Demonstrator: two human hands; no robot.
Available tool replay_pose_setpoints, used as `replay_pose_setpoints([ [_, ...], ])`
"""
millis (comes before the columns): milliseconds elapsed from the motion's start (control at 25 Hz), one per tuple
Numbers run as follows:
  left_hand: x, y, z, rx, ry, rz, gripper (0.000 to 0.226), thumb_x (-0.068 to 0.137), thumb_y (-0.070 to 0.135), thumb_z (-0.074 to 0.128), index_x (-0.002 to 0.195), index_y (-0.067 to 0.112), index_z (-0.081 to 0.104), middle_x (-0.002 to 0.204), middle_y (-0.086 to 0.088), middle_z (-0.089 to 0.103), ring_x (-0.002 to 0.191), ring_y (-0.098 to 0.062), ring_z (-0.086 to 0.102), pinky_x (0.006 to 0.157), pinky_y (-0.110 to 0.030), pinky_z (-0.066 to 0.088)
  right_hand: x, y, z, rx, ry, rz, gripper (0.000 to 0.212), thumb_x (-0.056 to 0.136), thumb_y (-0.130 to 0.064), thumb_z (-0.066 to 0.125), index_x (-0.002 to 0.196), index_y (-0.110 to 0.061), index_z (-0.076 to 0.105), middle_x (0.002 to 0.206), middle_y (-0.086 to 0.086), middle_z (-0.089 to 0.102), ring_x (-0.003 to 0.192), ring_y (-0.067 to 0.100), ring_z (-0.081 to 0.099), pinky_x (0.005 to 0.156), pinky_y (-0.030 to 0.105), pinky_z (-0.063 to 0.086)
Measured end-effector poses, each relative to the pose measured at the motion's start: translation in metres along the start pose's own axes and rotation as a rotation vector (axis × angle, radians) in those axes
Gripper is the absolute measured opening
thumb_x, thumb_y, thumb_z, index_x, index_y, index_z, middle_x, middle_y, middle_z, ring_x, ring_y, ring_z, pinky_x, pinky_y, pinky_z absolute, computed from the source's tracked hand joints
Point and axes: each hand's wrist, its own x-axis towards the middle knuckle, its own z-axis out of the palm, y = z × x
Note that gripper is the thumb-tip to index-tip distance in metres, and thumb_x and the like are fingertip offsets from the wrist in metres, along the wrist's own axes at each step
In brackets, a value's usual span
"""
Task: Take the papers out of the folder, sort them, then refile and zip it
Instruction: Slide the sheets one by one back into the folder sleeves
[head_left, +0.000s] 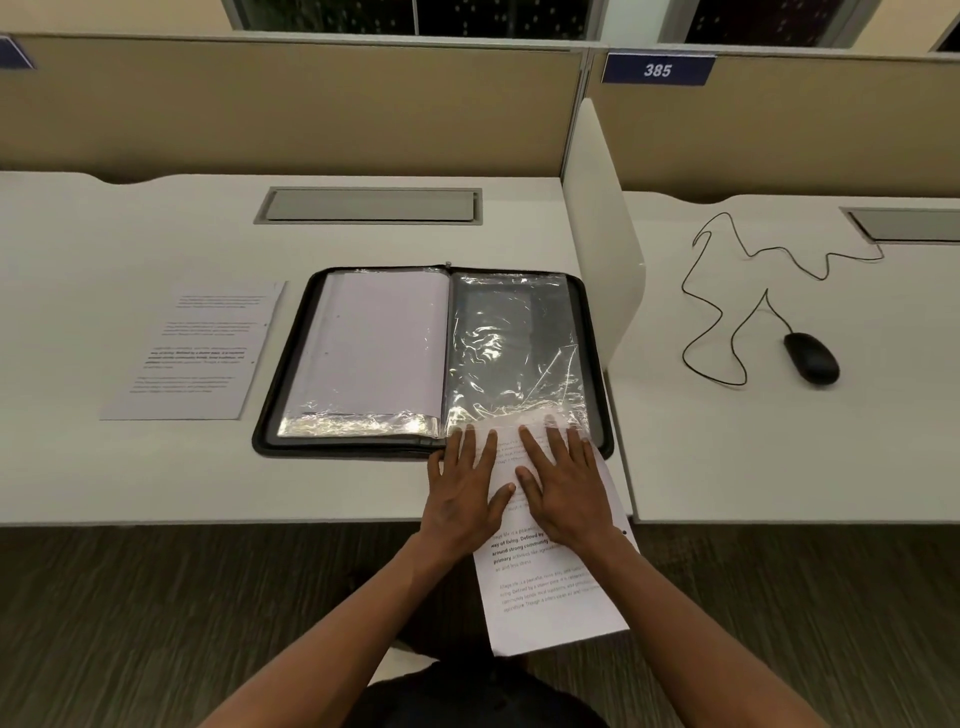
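Both hands lie flat, fingers straight: the left hand (464, 488) and right hand (563, 488) press a paper (550, 587) half-tucked into the sleeve (514, 348) of the open folder (291, 374) just beyond them on the tabletop (130, 467); another sheet (197, 353) lies far left.

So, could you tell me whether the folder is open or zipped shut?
Open: the folder lies spread flat, both plastic-sleeved sides showing.

This is an open-plan office. Tan cubicle partitions (291, 104) back white desks (130, 234), a numbered sign (657, 69) hangs upper right, and a wired mouse (811, 358) lies at right.
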Motion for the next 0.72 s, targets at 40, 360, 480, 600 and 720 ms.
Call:
replay_pose_setpoints([
  [40,0.0,0.0,0.0,-0.007,-0.013,0.001,0.082,0.092,0.067,0.015,0.16,0.022,0.006,0.166,-0.013,0.003,0.153,-0.029,-0.004,0.121,-0.047,0.0,0.0,0.0,0.0,0.015,-0.009,0.008,0.068,0.099,-0.063,0.011,0.16,-0.035,0.002,0.168,0.0,-0.01,0.155,0.024,-0.01,0.127,0.044,0.001],
  [360,0.002,0.001,0.011,0.046,-0.004,0.045,0.078,0.097,0.068,0.012,0.16,0.023,0.004,0.165,-0.011,-0.011,0.152,-0.032,-0.014,0.121,-0.049,-0.008,0.001,-0.01,-0.006,-0.006,0.003,0.019,0.066,0.102,-0.06,0.016,0.161,-0.032,0.002,0.169,0.011,-0.001,0.156,0.028,-0.004,0.124,0.038,-0.008],
  [480,-0.006,0.005,0.018,0.045,0.045,0.09,0.074,0.099,0.058,0.029,0.159,0.023,0.007,0.166,-0.011,-0.004,0.153,-0.032,-0.007,0.12,-0.05,-0.006,0.008,-0.015,-0.007,-0.011,-0.011,0.047,0.065,0.103,-0.06,0.019,0.16,-0.035,0.0,0.169,0.01,-0.003,0.156,0.028,-0.005,0.124,0.041,-0.007],
  [600,-0.014,0.007,0.02,0.019,0.054,0.108,0.074,0.1,0.06,0.026,0.159,0.021,0.005,0.166,-0.011,-0.001,0.153,-0.029,-0.007,0.121,-0.048,-0.003,0.016,-0.02,-0.006,-0.002,0.006,0.1,0.069,0.103,-0.059,0.023,0.161,-0.026,0.005,0.168,0.014,0.0,0.155,0.03,-0.004,0.124,0.043,-0.003],
  [720,-0.015,0.001,0.015,-0.009,0.012,0.13,0.073,0.1,0.062,0.024,0.157,0.025,-0.003,0.166,-0.007,-0.008,0.153,-0.023,-0.014,0.122,-0.04,-0.01,0.011,-0.024,-0.004,0.096,0.169,0.122,0.063,0.102,-0.05,0.036,0.152,-0.012,0.038,0.161,0.02,0.03,0.151,0.033,0.023,0.123,0.044,0.018],
])
